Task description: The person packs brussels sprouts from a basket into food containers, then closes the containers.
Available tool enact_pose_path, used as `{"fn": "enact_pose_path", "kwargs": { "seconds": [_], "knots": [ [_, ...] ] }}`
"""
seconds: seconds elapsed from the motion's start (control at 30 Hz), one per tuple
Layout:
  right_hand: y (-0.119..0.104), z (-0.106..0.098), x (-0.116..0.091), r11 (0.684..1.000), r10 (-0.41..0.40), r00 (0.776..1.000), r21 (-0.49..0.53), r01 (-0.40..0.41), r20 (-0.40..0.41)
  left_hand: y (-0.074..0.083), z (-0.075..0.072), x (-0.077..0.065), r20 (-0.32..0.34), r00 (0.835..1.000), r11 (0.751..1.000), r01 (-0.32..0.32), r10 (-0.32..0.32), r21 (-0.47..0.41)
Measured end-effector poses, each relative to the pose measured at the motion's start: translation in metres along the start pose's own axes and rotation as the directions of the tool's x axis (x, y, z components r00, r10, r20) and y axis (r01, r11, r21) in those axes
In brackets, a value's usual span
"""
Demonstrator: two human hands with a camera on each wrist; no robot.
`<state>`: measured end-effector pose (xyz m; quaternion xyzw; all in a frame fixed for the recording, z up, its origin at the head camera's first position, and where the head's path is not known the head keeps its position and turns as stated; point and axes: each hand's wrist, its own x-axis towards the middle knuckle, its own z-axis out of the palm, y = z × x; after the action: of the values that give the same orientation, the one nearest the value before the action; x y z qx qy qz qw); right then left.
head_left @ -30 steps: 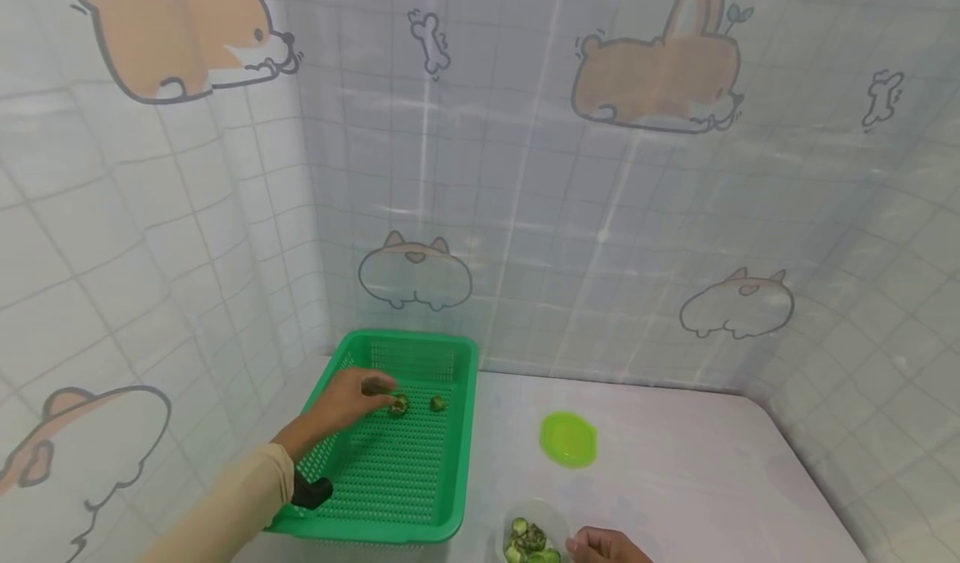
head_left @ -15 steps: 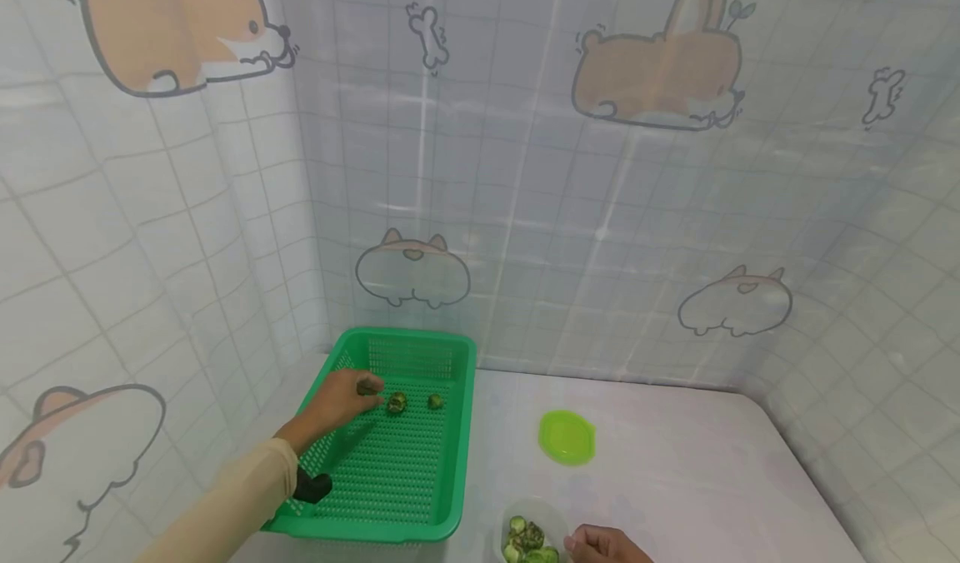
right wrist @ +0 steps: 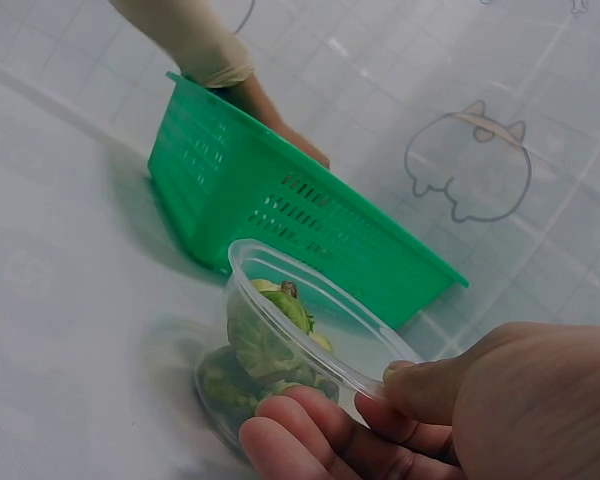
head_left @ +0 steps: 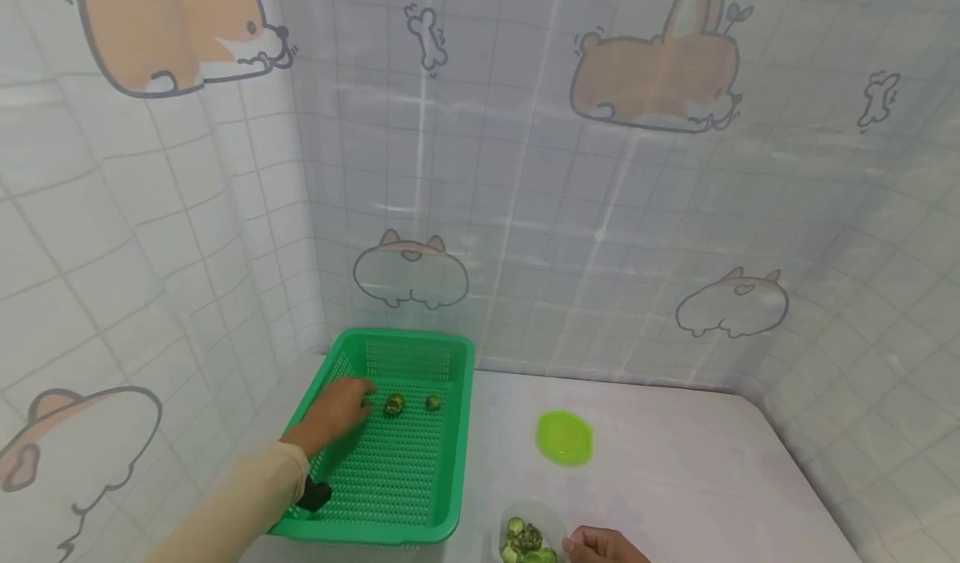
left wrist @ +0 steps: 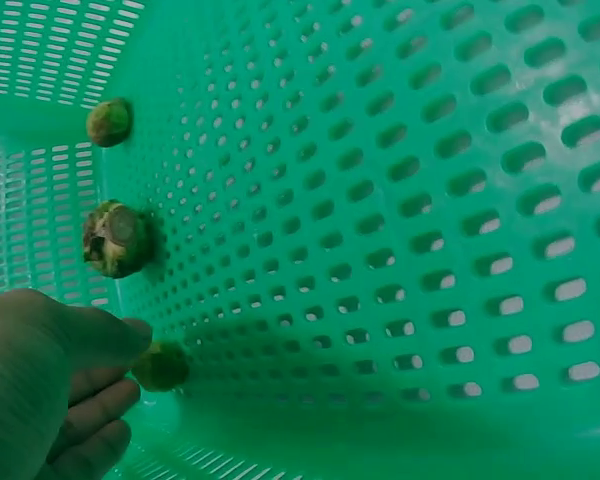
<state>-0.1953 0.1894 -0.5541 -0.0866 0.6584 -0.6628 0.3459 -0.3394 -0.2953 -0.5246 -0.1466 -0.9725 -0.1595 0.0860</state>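
Note:
In the head view my left hand (head_left: 339,409) reaches down into the green perforated basket (head_left: 397,480). Seen from the left wrist, the thumb and fingers are parted, their tips right at a Brussels sprout (left wrist: 162,367) that is partly hidden. A larger, browned Brussels sprout (left wrist: 118,240) and a smaller one (left wrist: 109,123) lie further along the basket floor. My right hand (right wrist: 430,405) pinches the rim of a clear plastic cup (right wrist: 325,362) between thumb and fingers. Several Brussels sprouts (right wrist: 265,345) fill its lower part.
A lime-green lid-like dish (head_left: 565,439) lies on the pale table (head_left: 675,480), right of the basket. Behind stands a tile-patterned sheet (head_left: 525,238) printed with cartoon dogs. A black strap-like piece (head_left: 315,494) sits by the left sleeve.
My left hand has moved left, away from the larger browned sprout, and lowered to the basket floor. The right hand stays at the cup.

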Motion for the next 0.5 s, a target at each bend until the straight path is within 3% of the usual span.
{"fn": "enact_pose_path", "kwargs": {
  "seconds": [0.33,0.5],
  "knots": [
    [0.0014,0.0019,0.0006,1.000,0.000,1.000,-0.018,0.000,-0.020,-0.0001,0.0059,0.0031,0.014,0.999,0.997,0.050,-0.051,0.055],
    [0.0013,0.0016,0.0002,1.000,-0.006,1.000,-0.010,0.006,-0.017,0.0033,0.0054,0.0028,0.001,0.999,0.997,0.040,-0.040,0.062]
  ]
}}
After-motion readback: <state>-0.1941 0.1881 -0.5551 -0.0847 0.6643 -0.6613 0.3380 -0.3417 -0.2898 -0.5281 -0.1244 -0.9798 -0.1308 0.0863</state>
